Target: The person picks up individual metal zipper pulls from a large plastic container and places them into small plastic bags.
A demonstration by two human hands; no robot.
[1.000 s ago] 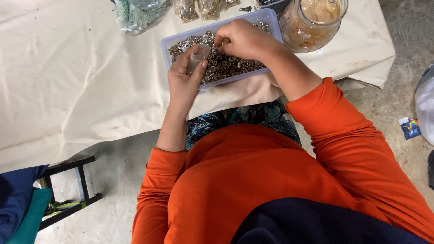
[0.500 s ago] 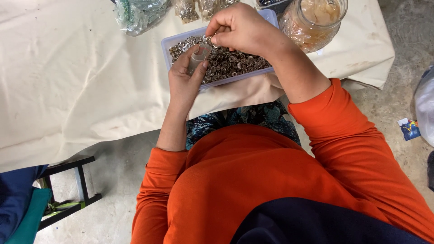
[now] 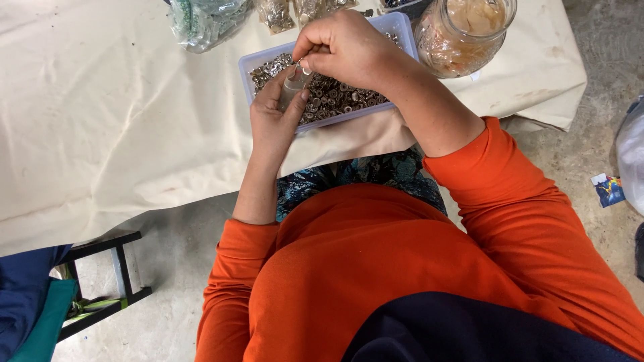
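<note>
My left hand (image 3: pixel 274 118) grips a small clear tube (image 3: pixel 292 86) upright over the near edge of a pale plastic tray (image 3: pixel 249 64). The tray holds several small metal rings and fasteners (image 3: pixel 339 97). My right hand (image 3: pixel 349 48) hovers over the tray with fingertips pinched on a tiny metal piece right at the tube's mouth. The two hands almost touch there. Orange sleeves cover both forearms below the wrists.
A cream cloth (image 3: pixel 114 121) covers the table. A glass jar (image 3: pixel 463 33) stands right of the tray. A clear bag of greenish items (image 3: pixel 204 20) and small packets (image 3: pixel 275 12) lie behind it. A dark stool frame (image 3: pixel 100 281) stands on the concrete floor at lower left.
My right hand has lifted out of the tray and moved left to the tube's mouth. The left hand and tube have stayed nearly still.
</note>
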